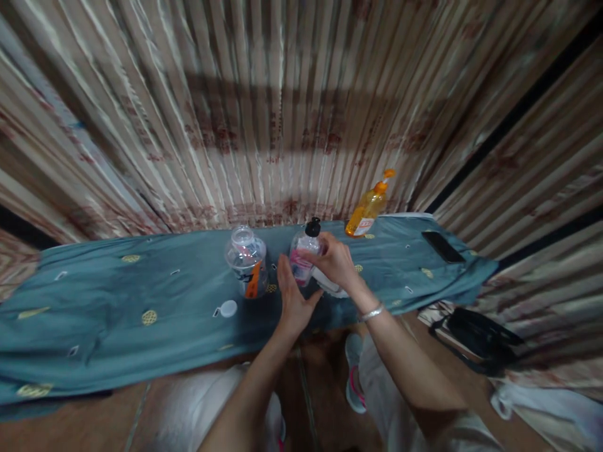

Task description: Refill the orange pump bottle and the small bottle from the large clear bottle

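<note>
A clear bottle with a pink label and a black cap (pixel 304 251) stands upright on the blue-green cloth (pixel 117 295). My right hand (pixel 335 260) is wrapped around its right side, gripping it. My left hand (pixel 292 298) is flat and open just left of the bottle, fingers up, close to its base; whether it touches the bottle I cannot tell. A clear open plastic jar with an orange label (pixel 245 260) stands to the left. Its white lid (pixel 228 308) lies flat on the cloth in front of it. Something white shows under my right wrist.
An orange bottle with a pump top (pixel 369 210) stands at the back right of the cloth. A black phone (pixel 441 246) lies near the right end. Striped curtains hang behind. A black bag (pixel 475 339) sits on the floor to the right.
</note>
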Demonstrator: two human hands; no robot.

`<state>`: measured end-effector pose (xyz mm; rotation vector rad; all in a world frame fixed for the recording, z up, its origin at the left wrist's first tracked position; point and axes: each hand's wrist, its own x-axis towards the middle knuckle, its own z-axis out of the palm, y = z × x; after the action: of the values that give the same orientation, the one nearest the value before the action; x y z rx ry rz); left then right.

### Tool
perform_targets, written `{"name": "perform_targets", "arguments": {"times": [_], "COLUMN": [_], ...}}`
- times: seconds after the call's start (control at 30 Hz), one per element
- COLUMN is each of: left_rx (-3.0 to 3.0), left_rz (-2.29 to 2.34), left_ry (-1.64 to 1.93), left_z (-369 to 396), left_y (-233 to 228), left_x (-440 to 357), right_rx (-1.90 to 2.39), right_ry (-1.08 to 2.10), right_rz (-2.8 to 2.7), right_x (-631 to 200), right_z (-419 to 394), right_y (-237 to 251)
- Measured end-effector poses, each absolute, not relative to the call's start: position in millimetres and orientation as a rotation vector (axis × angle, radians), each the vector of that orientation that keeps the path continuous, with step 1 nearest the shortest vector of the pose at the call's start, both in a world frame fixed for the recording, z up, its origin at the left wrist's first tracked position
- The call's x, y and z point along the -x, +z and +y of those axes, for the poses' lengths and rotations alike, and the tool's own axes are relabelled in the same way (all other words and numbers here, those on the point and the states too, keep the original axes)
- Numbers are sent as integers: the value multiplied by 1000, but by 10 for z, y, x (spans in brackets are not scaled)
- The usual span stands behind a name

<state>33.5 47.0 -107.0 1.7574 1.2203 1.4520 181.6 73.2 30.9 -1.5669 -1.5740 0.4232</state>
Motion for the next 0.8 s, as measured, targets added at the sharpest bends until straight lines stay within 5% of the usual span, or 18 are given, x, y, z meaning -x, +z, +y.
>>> {"name": "perform_targets", "arguments": {"times": [0.2, 0.8], "left_rx": [-1695, -1482], "left_rz": [1204, 1003], "left_ry": [1401, 1015], "left_z": [502, 23], "left_y": [-998, -808], "left_x": [-239, 15], "right_rx": [1496, 982], "right_ry": [582, 1233], "right_rz": [-1503, -1234], "right_x": [-1699, -1859], "right_z": [232, 435], "right_y": [167, 113]}}
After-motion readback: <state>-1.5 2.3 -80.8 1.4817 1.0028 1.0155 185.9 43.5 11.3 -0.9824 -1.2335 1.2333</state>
